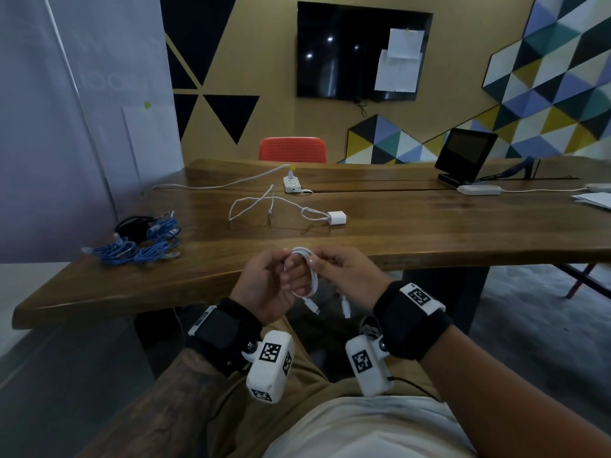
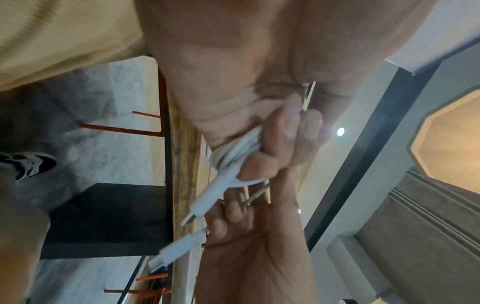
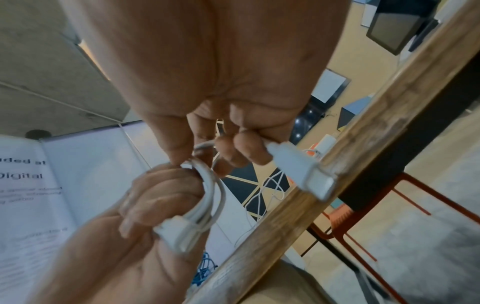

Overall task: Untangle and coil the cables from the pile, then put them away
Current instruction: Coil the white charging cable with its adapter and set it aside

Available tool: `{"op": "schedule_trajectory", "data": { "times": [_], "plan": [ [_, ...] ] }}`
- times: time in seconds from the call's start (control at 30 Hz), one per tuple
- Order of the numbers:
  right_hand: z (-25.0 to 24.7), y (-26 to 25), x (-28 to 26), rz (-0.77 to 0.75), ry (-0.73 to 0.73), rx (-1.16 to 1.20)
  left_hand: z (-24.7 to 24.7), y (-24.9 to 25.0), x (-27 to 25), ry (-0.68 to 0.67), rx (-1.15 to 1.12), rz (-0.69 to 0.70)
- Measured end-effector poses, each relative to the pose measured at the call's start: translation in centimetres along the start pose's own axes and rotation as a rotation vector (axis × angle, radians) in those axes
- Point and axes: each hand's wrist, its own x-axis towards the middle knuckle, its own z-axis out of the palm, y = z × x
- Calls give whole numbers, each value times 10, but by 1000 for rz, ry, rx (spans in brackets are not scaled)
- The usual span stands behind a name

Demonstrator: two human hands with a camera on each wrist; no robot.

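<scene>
A white USB cable (image 1: 310, 272) is wound into a small coil in front of the table's near edge. My left hand (image 1: 287, 274) grips the coil, its fingers curled through the loops (image 2: 233, 152). My right hand (image 1: 322, 264) pinches the cable's free end just behind one connector (image 3: 298, 170). The other connector (image 3: 176, 232) hangs from the coil below my left fingers (image 3: 155, 195). Both plugs (image 1: 313, 308) dangle under the hands in the head view. A loose white cable (image 1: 264, 206) with a charger block (image 1: 337, 218) lies on the table (image 1: 429, 233).
Coiled blue network cables (image 1: 142, 247) and a black cable (image 1: 130, 226) lie at the table's left end. A power strip (image 1: 292, 185), a small screen on a stand (image 1: 464, 153) and a white box (image 1: 479, 190) sit farther back. A red chair (image 1: 292, 149) stands behind.
</scene>
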Motion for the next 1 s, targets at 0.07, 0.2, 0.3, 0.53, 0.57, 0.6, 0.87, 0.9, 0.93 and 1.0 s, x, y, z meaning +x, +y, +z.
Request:
{"op": "schedule_trajectory", "data": {
  "times": [0.07, 0.2, 0.3, 0.53, 0.57, 0.6, 0.87, 0.9, 0.93, 1.0],
  "plan": [
    [-3, 3, 0, -2, 8, -63, 2, -1, 0, -2, 37, -12],
    [-7, 6, 0, -10, 15, -198, 5, 4, -2, 82, 221, -19],
    [-6, 3, 2, -55, 37, -271, 8, 7, -2, 130, 366, 38],
    [-6, -4, 0, -59, 70, -246, 9, 8, 1, 318, 558, 168],
    [-7, -3, -2, -49, 66, -223, 10, 8, 1, 330, 533, 180],
    [-9, -4, -3, -43, 55, -222, 10, 9, 1, 339, 509, 196],
    [-20, 0, -3, 60, 176, -253, 3, 11, 1, 324, 495, 199],
    [-20, 0, -3, 73, 218, -160, 3, 11, 2, 313, 494, 182],
    [-19, 0, -3, 87, 251, -82, 3, 10, 1, 299, 491, 163],
    [-18, 2, -2, 91, 311, 2, 4, 9, 0, 265, 484, 130]
  ]
}}
